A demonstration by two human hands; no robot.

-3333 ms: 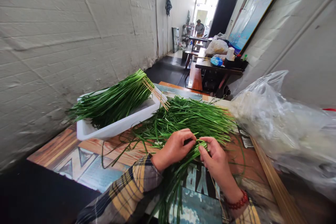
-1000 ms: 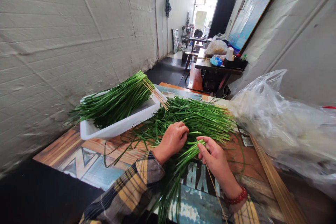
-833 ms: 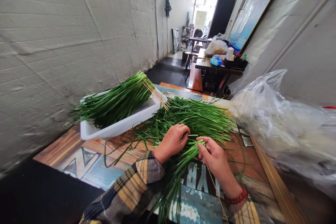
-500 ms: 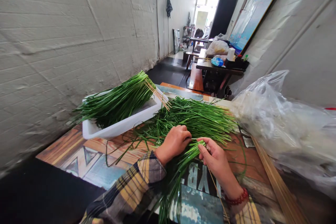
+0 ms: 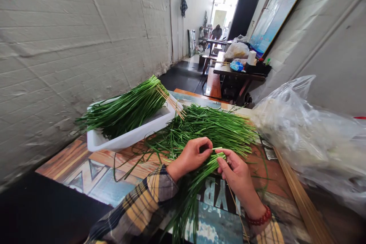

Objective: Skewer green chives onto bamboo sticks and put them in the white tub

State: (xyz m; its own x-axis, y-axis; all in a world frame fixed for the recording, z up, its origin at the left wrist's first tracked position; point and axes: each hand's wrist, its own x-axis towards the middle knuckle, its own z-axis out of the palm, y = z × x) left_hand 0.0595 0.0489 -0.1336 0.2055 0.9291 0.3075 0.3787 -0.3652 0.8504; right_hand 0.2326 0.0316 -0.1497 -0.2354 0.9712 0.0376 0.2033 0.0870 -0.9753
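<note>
My right hand closes on the cut ends of a small bunch of garlic chives, whose leaves hang down toward me. A thin bamboo skewer runs down from under those fingers; its tip is hidden. My left hand, thumb and forefinger pinched, holds a single chive stalk whose pale end reaches the right fingertips. Just beyond both hands lies a loose pile of chives. A white tray at the left holds skewered chives, with several skewer ends sticking out.
Bare bamboo skewers lie along the right side of the patterned table. A large clear plastic bag bulges beside them. Farther back stand another table with bags on it, a bench and a person.
My left hand has tilted and its thumb and forefinger now show a loop. The pale chive end has shifted slightly at the right fingertips. The right hand has hardly moved.
</note>
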